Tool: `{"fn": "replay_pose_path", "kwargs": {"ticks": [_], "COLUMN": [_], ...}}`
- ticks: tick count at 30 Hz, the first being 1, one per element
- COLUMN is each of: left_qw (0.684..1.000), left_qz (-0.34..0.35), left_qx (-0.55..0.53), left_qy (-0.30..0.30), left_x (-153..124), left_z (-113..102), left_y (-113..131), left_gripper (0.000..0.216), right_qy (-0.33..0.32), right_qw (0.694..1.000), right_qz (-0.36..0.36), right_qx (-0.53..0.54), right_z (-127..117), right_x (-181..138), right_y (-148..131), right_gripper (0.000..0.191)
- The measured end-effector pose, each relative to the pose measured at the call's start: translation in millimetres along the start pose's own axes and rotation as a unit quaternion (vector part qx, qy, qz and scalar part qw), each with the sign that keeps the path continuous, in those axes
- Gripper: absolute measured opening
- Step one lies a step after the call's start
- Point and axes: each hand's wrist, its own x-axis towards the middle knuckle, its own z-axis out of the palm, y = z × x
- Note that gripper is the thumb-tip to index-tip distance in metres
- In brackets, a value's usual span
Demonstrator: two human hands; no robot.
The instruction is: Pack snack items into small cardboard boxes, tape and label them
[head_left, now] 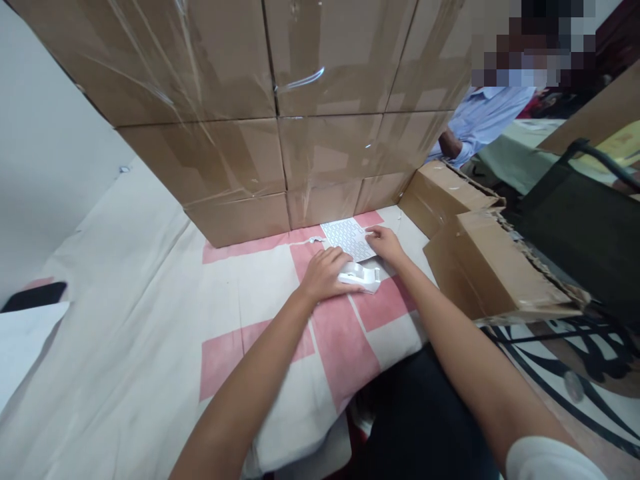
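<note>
My left hand (325, 275) is wrapped round a white tape dispenser (361, 276), thumb along its near side and fingers over the top. Just beyond it lies a white sheet of small printed labels (345, 238) on the pink and white cloth (345, 327). Bent fingers of my right hand (384, 243) pinch at the right edge of that sheet; its fingertips are partly hidden. A small crumpled whitish scrap (316, 239) rests left of the sheet.
Taped cardboard boxes (240, 160) form a wall behind the cloth. Open cardboard boxes (480, 267) stand at the right, beside a dark chair (575, 187). A person in a light blue shirt (493, 117) is behind them. White paper (30, 333) and a dark object (35, 296) lie far left.
</note>
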Motion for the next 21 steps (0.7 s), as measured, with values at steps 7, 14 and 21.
{"fn": "replay_pose_path", "kwargs": {"ticks": [7,14,21], "left_qw": [0.991,0.906,0.91], "left_qz": [-0.075,-0.307,-0.335], "left_qx": [0.019,0.095,0.077], "left_qy": [0.106,0.275,0.229], "left_x": [4.9,4.4,4.4], "left_z": [-41.8,-55.0,-37.9], "left_y": [-3.5,-51.9,-70.3], "left_gripper": [0.058,0.046,0.045], "right_qy": [0.093,0.113,0.133], "right_qw": [0.993,0.991,0.987], "right_qz": [-0.02,-0.021,-0.054], "right_qx": [-0.063,-0.071,-0.076], "right_z": [-18.0,-12.5,-10.7], "right_x": [-15.8,-13.8,-11.0], "right_y": [0.6,11.6,18.9], "right_gripper": [0.046,0.043,0.04]}}
